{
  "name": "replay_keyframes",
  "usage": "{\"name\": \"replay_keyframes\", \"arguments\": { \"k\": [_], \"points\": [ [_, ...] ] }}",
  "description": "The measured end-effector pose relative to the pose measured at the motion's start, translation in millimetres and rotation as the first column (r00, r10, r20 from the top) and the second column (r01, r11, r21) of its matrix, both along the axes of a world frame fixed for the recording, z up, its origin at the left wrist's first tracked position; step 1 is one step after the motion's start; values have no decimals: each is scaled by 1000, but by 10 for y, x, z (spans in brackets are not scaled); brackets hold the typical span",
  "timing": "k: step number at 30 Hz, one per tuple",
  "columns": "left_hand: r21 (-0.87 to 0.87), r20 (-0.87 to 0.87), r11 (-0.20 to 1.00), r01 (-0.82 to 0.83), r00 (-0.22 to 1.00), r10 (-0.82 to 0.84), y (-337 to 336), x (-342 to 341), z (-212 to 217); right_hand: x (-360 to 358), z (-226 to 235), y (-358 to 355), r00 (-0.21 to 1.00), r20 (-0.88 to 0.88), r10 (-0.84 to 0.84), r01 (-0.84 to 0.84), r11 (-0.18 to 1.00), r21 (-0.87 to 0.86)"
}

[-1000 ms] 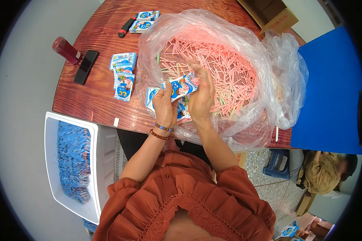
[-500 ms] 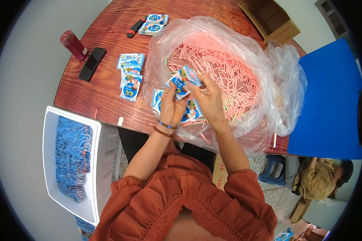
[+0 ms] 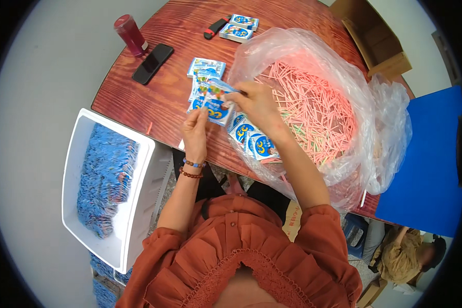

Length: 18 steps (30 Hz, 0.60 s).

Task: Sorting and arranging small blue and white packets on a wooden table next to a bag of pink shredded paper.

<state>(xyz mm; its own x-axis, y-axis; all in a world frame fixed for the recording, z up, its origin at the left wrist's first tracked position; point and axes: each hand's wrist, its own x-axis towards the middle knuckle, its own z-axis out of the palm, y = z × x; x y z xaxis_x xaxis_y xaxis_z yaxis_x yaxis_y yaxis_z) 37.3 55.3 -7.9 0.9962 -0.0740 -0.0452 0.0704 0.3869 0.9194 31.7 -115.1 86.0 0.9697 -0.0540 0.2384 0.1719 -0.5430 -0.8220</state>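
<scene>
A small blue-and-white packet (image 3: 217,109) is held up between my two hands. My left hand (image 3: 195,129) pinches its lower left edge, with beaded bracelets on the wrist. My right hand (image 3: 259,105) is closed on its upper right corner, and the fingertips partly cover it. Just behind the held packet lies an overlapping row of similar packets (image 3: 206,66) on the table. More packets (image 3: 253,139) rest by my right wrist, on the near edge of a clear plastic bag (image 3: 305,42). Heaped inside the bag are thin pink sticks (image 3: 318,105), a few of them greenish.
A white foam box (image 3: 148,154) full of blue packets stands left of the wooden table (image 3: 123,102). On the table are a phone (image 3: 153,63), a red bottle (image 3: 131,36), a box cutter (image 3: 217,27) and two packet stacks (image 3: 236,33). A cardboard box (image 3: 367,31) stands far right. Another person (image 3: 403,256) sits lower right.
Both hands have carried the packet leftward, from over the bag to the row of packets. The left hand now grips its lower edge. The whole view has shifted slightly.
</scene>
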Motion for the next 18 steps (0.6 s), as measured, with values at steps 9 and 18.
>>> {"name": "replay_keyframes", "arguments": {
  "k": [9,18],
  "points": [
    [865,426,270,-423,903,50,318,351,-192,451,-516,392,993,-23,-118,97,899,-428],
    [891,443,96,-445,896,36,310,382,-193,-788,-244,-662,943,-241,-230,96,881,-464]
  ]
}}
